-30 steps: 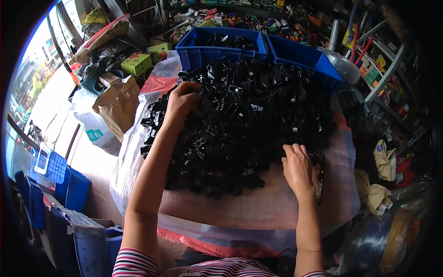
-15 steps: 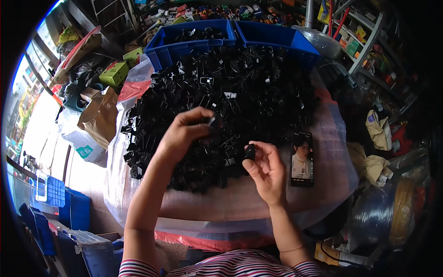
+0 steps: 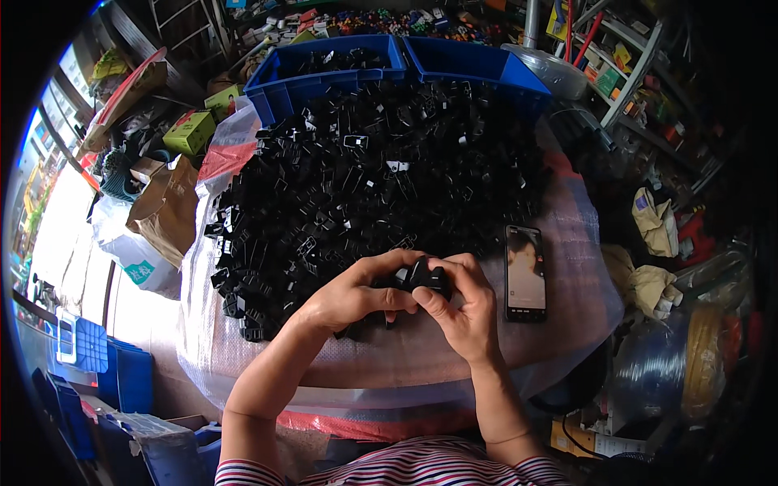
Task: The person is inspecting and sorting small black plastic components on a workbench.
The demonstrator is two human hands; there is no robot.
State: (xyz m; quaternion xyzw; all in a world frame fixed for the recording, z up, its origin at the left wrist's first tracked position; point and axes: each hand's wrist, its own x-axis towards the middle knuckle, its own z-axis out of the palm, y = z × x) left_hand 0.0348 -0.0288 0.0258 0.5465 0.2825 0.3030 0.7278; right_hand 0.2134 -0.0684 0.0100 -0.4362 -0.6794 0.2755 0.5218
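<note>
Head view, the only one. Change: half a second ago my hands were apart, one over the heap [image 3: 324, 186], one nearer the front edge. Now they meet at the heap's near edge, the black parts [image 3: 431, 278] between them. Means both hands are on the same work, up off the heap.

Left hand [image 3: 369, 287]: thumb and fingers bent in to a narrow gap, gripping from the left. Right hand [image 3: 466, 308]: thumb below, fingers above, pinched on the right side. Can't tell whether that's one part or two joined; fingers cover too much.

Counts: hands, 2. Phone [image 3: 526, 275], 1, screen up, on the sheet [image 3: 389, 360] just right of my right hand. Blue bins, 2, side by side behind the heap: left bin [image 3: 275, 99] has black parts in it; can't make out any in right bin [image 3: 478, 66]. Green boxes [image 3: 189, 132], 2, off left. Heap: too many, overlapping, too dark to count.
</note>
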